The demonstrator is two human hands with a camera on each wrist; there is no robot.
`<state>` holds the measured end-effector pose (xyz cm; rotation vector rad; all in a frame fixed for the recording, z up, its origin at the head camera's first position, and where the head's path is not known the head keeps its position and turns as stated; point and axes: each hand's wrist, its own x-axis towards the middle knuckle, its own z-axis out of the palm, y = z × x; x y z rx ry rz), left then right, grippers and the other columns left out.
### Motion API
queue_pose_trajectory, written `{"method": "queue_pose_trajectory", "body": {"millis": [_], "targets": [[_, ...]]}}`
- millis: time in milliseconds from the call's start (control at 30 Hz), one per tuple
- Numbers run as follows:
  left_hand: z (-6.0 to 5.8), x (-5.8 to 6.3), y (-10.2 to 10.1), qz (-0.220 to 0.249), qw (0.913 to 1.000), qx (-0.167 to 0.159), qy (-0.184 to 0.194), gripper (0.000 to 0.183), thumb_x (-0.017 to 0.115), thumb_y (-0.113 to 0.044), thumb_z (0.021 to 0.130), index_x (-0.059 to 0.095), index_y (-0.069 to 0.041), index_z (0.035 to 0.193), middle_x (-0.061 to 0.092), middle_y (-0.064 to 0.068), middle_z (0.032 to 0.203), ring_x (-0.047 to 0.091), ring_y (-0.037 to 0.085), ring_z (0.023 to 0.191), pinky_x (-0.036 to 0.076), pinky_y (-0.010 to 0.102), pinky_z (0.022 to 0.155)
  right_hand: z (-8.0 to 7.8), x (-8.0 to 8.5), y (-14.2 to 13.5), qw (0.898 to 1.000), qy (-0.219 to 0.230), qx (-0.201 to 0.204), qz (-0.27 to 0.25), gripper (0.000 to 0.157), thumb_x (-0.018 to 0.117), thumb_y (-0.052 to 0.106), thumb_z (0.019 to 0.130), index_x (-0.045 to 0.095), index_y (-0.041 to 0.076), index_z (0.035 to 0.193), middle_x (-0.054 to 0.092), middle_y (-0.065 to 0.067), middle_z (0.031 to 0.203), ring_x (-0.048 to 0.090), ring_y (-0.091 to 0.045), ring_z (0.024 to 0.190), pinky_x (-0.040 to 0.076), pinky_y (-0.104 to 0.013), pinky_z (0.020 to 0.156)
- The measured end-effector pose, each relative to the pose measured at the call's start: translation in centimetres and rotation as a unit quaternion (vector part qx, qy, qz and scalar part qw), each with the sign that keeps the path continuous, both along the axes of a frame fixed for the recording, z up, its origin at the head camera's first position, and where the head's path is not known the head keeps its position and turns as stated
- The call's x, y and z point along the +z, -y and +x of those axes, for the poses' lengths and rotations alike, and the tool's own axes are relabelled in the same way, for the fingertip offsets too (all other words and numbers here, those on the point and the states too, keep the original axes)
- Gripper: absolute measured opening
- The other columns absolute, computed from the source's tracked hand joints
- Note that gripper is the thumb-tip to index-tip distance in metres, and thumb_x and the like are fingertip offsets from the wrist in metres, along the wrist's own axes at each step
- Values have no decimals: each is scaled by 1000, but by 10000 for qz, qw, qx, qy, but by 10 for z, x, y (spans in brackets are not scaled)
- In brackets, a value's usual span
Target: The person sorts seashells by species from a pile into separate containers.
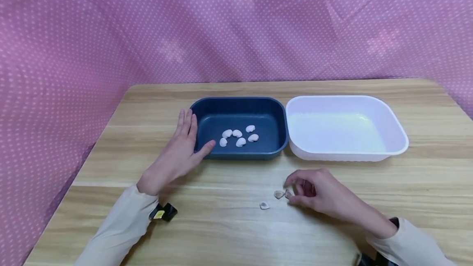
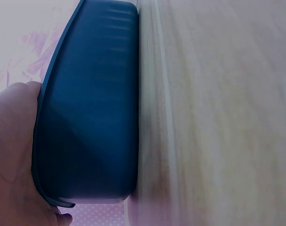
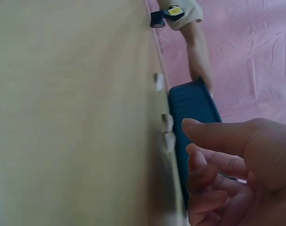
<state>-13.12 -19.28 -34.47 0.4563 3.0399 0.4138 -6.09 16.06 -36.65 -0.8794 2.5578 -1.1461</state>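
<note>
My left hand (image 1: 173, 155) rests with straight fingers on the left rim of a dark blue basin (image 1: 244, 156), its thumb over the front left corner. Several white seashells (image 1: 241, 142) lie on the basin's floor. On the table in front are three small shells: one shell (image 1: 264, 205) apart on the left, and a close pair made of a left shell (image 1: 278, 194) and a right shell (image 1: 288, 194). Over that right shell my right hand (image 1: 321, 192) hovers, thumb and index finger bent and spread. In the right wrist view the thumb (image 3: 218, 136) stands apart from the pair, with nothing between the fingers.
A white basin (image 1: 347, 155) stands right beside the blue one, their rims meeting. Both are on a wooden table (image 1: 207, 225), with a pink dotted cloth (image 1: 236, 28) hanging behind and at the left. Each wrist wears a black strap.
</note>
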Motion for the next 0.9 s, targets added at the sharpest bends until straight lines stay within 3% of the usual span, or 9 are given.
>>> {"method": "queue_pose_trajectory", "body": {"millis": [300, 900], "targets": [[0, -2, 0, -4, 10000, -15, -67, 98, 29, -69, 93, 1, 3, 152, -12, 17, 160, -24, 25, 143, 12, 51, 115, 1, -15, -5, 9987, -299, 235, -346, 27, 79, 14, 80, 67, 12, 103, 49, 18, 66, 42, 4, 54, 43, -19, 53], [-1, -1, 0, 130, 9999, 8, 1, 95, 34, -66, 95, 1, 3, 152, -13, 16, 160, -24, 25, 143, 13, 52, 114, 3, -21, -1, 9981, -560, -194, -160, 16, 78, 15, 82, 69, 18, 95, 47, 19, 65, 41, 3, 54, 40, -18, 52]]}}
